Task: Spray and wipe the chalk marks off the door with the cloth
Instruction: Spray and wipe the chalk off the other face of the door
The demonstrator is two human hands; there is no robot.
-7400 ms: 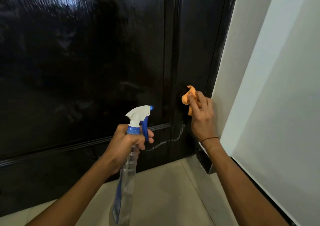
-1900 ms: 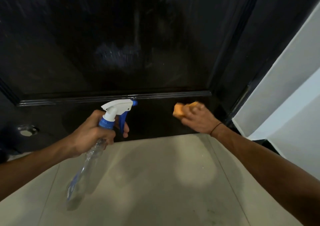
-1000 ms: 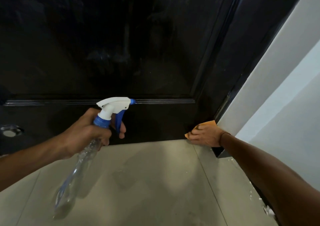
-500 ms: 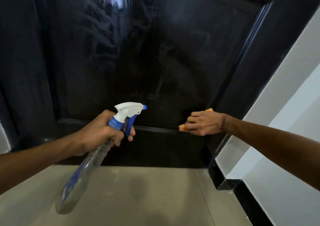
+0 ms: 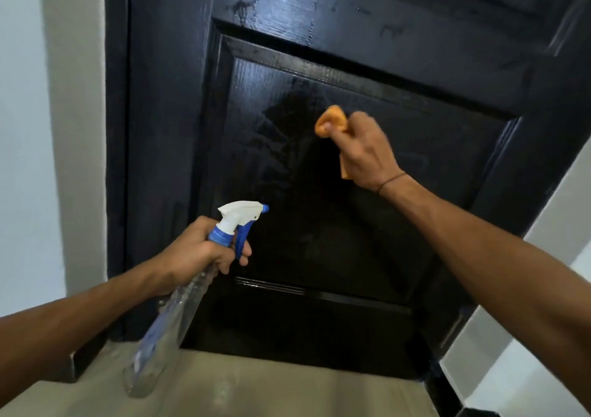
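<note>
My right hand (image 5: pixel 364 151) bunches the orange cloth (image 5: pixel 331 122) against the door (image 5: pixel 319 224) panel, grip curled tight for wiping pressure. My left hand (image 5: pixel 204 250) holds the spray bottle (image 5: pixel 179 304) wrapped at the neck, finger by the trigger, nozzle facing the door, ready to spray.

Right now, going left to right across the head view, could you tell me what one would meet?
White wall → left hand → spray bottle → orange cloth → right hand; the black door lies behind them.

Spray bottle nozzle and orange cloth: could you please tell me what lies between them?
In the head view, only bare dark door panel with faint wipe streaks lies between the spray bottle nozzle and the cloth.
</note>
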